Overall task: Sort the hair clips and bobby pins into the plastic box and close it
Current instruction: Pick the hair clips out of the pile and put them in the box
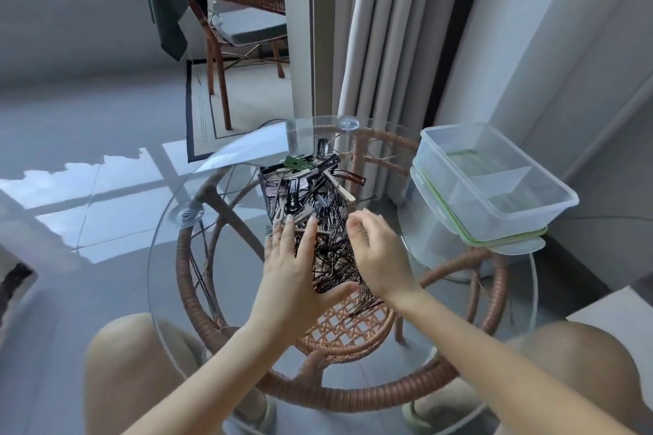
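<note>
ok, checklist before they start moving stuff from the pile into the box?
1. Plastic box open, upright: ok, it sits on its lid.
2. Box compartments free: ok, nothing visible inside.
3. Clips and bobby pins separated: not ok, one mixed pile on the glass table.
4. Left hand bracing pile: ok, flat against its left side.
5. Right hand grip on pins: cannot tell, fingers curled at the pile's right side.
</note>
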A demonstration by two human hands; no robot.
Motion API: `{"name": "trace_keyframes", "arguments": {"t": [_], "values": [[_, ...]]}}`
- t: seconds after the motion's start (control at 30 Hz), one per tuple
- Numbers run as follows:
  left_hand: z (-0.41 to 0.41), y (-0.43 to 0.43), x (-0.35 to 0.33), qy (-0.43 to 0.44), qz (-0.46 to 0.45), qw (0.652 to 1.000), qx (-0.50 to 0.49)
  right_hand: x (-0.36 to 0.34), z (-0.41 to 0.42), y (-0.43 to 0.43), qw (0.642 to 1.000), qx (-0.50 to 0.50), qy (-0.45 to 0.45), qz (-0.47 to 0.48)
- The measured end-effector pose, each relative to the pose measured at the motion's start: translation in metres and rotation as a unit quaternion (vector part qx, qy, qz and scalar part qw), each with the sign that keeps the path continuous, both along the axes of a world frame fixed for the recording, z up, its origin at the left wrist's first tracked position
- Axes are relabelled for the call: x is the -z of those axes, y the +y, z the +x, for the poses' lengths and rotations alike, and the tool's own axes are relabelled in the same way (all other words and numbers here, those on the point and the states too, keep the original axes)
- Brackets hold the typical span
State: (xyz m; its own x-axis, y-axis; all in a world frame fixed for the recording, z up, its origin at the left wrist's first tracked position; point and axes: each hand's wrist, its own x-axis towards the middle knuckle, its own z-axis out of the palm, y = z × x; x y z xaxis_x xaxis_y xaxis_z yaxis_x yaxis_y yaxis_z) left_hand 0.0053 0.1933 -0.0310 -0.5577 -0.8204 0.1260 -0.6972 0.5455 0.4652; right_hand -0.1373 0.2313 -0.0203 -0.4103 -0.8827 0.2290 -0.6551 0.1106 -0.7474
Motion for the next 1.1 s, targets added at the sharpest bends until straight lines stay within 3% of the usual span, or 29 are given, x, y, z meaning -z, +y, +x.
{"name": "trace_keyframes", "arguments": {"t": [0.13,0.2,0.27,0.33,0.4,0.47,0.57,0.67,0.77,0.83,1.1], "values": [[-0.008,0.002,0.000,0.027,-0.013,0.999,0.010,-0.002,0.019,0.000,0.998,0.029,-0.034,-0.033],[-0.004,0.003,-0.009,0.051,0.023,0.998,0.018,-0.009,0.014,-0.001,0.997,0.034,-0.044,-0.044],[0.006,-0.004,-0.027,0.078,0.079,0.994,0.017,-0.023,-0.002,-0.009,0.996,0.048,-0.018,-0.071],[0.015,-0.022,-0.045,0.095,0.075,0.993,-0.008,-0.040,-0.023,-0.030,0.996,0.056,0.017,-0.066],[0.013,-0.054,-0.059,0.094,0.026,0.994,-0.053,-0.055,-0.039,-0.062,0.999,0.020,0.046,-0.003],[0.003,-0.096,-0.070,0.037,0.015,0.995,-0.093,-0.063,-0.048,-0.100,0.988,-0.052,0.109,0.093],[-0.018,-0.155,-0.077,-0.096,0.125,0.985,-0.069,-0.070,-0.054,-0.151,0.960,-0.153,0.107,0.206],[-0.033,-0.187,-0.075,-0.140,0.194,0.971,-0.016,-0.071,-0.060,-0.183,0.933,-0.222,0.031,0.282],[-0.043,-0.201,-0.069,-0.150,0.209,0.966,0.011,-0.069,-0.059,-0.197,0.887,-0.274,0.131,0.347],[-0.047,-0.208,-0.066,-0.122,0.229,0.966,0.006,-0.067,-0.054,-0.200,0.887,-0.272,0.178,0.330],[-0.044,-0.226,-0.061,-0.075,0.232,0.970,0.010,-0.067,-0.050,-0.196,0.931,-0.244,0.157,0.221]]}}
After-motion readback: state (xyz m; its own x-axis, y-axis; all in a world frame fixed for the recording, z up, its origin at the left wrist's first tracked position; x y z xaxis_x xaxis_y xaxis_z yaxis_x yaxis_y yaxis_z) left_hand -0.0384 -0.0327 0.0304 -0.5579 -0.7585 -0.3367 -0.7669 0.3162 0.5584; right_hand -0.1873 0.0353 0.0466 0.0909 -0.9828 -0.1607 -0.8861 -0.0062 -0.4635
